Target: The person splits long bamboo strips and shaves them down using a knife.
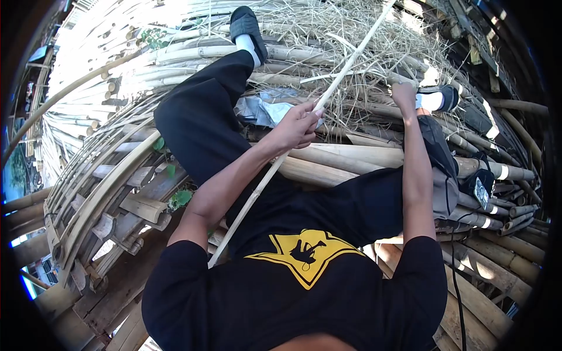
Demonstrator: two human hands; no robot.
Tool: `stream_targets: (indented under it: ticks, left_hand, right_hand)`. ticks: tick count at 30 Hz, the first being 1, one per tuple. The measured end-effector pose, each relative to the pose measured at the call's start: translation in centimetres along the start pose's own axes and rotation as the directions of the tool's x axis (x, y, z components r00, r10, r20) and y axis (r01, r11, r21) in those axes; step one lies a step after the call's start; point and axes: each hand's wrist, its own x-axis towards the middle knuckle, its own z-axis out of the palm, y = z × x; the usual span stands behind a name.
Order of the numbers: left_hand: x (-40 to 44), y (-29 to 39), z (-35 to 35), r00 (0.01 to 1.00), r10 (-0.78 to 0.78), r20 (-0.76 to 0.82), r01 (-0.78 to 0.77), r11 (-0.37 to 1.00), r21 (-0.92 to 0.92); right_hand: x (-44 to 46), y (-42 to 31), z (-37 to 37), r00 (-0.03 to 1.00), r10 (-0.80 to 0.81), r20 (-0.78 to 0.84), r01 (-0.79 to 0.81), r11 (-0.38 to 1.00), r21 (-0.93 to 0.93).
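Note:
A long pale bamboo strip (249, 205) runs diagonally from beside the person's torso, up past the right of the centre, to the top edge. My left hand (297, 126) is closed around its middle, fingers wrapped over it. My right hand (404, 98) is closed in a fist near the right foot, apart from the strip. Something small and greenish shows at its knuckles, too unclear to name. Thin shavings (374, 55) lie in a loose heap beyond both hands. A crumpled silvery sheet (263, 111) lies just left of my left hand.
Stacked bamboo poles (328, 158) lie under and around the legs. Curved split bamboo pieces (111, 181) fill the left side. A dark pouch (481, 184) with a shiny object and a thin black cable (455, 281) are at the right. Sandalled feet rest on the bamboo.

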Motion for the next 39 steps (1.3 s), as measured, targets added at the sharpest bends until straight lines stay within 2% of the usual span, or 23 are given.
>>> stream_targets:
  ticks: [1, 2, 3, 4, 6, 7, 8, 9, 10, 11, 12, 13, 14, 16, 18, 19, 25, 28, 32, 35, 37, 38, 39]
  left_hand:
    - [-0.5, -0.1, -0.4, 1.0, -0.003, -0.025, 0.005, 0.997, 0.081]
    - [-0.7, -0.2, -0.8, 0.998, -0.01, -0.054, 0.018, 0.988, 0.154]
    - [0.0, -0.3, -1.3, 0.999, -0.001, -0.052, 0.009, 0.989, 0.146]
    - [0.5, 0.0, -1.3, 0.998, 0.06, -0.004, -0.059, 0.987, 0.146]
    - [2.1, 0.7, -0.5, 0.999, 0.043, -0.033, -0.039, 0.993, 0.11]
    - [2.8, 0.7, -0.1, 0.996, 0.067, -0.062, -0.058, 0.989, 0.132]
    - [3.0, 0.6, 0.0, 0.996, 0.068, -0.061, -0.06, 0.99, 0.125]
    - [3.0, 0.5, 0.0, 0.994, 0.08, -0.076, -0.066, 0.982, 0.18]
    - [2.9, 0.5, -0.1, 0.991, 0.093, -0.094, -0.069, 0.969, 0.237]
    - [2.9, 0.3, -0.3, 0.977, 0.182, -0.112, -0.128, 0.918, 0.376]
    - [3.0, -0.2, -0.6, 0.976, 0.183, -0.118, -0.127, 0.917, 0.379]
    - [3.1, -0.7, -0.9, 0.948, 0.296, -0.119, -0.185, 0.813, 0.552]
    - [3.3, -1.0, -1.2, 0.91, 0.404, -0.094, -0.226, 0.674, 0.703]
    - [3.5, -1.6, -1.7, 0.903, 0.416, -0.112, -0.206, 0.644, 0.737]
    - [3.8, -2.4, -1.8, 0.888, 0.433, -0.156, -0.15, 0.592, 0.792]
    - [3.2, -1.9, -0.9, 0.864, 0.474, -0.167, -0.165, 0.581, 0.797]
    - [3.9, -2.3, -1.6, 0.878, 0.444, -0.176, -0.116, 0.555, 0.824]
    - [4.1, -2.6, -1.7, 0.887, 0.432, -0.163, -0.163, 0.624, 0.764]
    - [3.7, -2.2, -1.2, 0.884, 0.447, -0.138, -0.18, 0.598, 0.781]
    - [3.2, -1.6, -1.1, 0.905, 0.384, -0.185, -0.114, 0.637, 0.762]
    - [3.4, -1.4, -1.2, 0.887, 0.422, -0.187, -0.107, 0.582, 0.806]
    - [3.6, -1.2, -1.2, 0.888, 0.422, -0.181, -0.109, 0.576, 0.81]
    - [3.8, -1.1, -1.1, 0.858, 0.486, -0.165, -0.153, 0.549, 0.822]
  right_hand:
    - [0.0, 1.4, -2.7, 0.985, 0.124, -0.116, -0.123, 0.992, 0.01]
    - [1.4, 3.8, -4.0, 0.976, 0.096, -0.195, -0.102, 0.995, -0.022]
    - [1.5, 3.5, -5.3, 0.959, 0.122, -0.256, -0.123, 0.992, 0.011]
    - [1.0, 3.5, -6.6, 0.938, 0.15, -0.312, -0.149, 0.988, 0.03]
    - [-0.3, 1.4, -6.4, 0.962, 0.084, -0.259, -0.042, 0.986, 0.163]
    - [-2.0, -0.7, -5.8, 0.984, 0.062, -0.168, -0.007, 0.95, 0.311]
    - [-3.0, -2.0, -4.6, 0.986, -0.123, -0.114, 0.155, 0.932, 0.329]
    - [-5.0, -4.3, -4.3, 0.971, -0.238, -0.016, 0.236, 0.951, 0.198]
    - [-8.1, -7.0, -4.0, 0.952, -0.303, 0.039, 0.293, 0.944, 0.154]
    - [-10.5, -9.1, -3.7, 0.927, -0.362, 0.097, 0.351, 0.929, 0.115]
    - [-11.1, -9.6, -2.0, 0.894, -0.399, 0.203, 0.391, 0.917, 0.078]
    - [-12.6, -10.6, -1.5, 0.875, -0.409, 0.258, 0.417, 0.909, 0.026]
    - [-13.2, -10.9, -0.7, 0.875, -0.411, 0.256, 0.418, 0.908, 0.029]
    - [-13.9, -10.8, 1.1, 0.845, -0.445, 0.296, 0.481, 0.874, -0.061]
    - [-14.2, -10.6, 1.3, 0.841, -0.449, 0.303, 0.486, 0.872, -0.058]
    - [-14.4, -10.6, 1.4, 0.836, -0.454, 0.309, 0.49, 0.87, -0.047]
    - [-14.2, -9.5, 2.1, 0.831, -0.455, 0.319, 0.498, 0.865, -0.064]
    - [-13.7, -9.2, 2.8, 0.833, -0.452, 0.32, 0.495, 0.867, -0.063]
    - [-13.2, -9.7, 3.0, 0.845, -0.427, 0.323, 0.466, 0.883, -0.053]
    - [-12.1, -9.3, 3.7, 0.849, -0.414, 0.328, 0.456, 0.888, -0.06]
    - [-11.3, -9.1, 3.8, 0.86, -0.475, 0.188, 0.496, 0.864, -0.089]
    - [-10.8, -9.3, 3.6, 0.863, -0.472, 0.181, 0.492, 0.866, -0.086]
    - [-10.3, -9.4, 3.2, 0.873, -0.451, 0.189, 0.473, 0.876, -0.094]
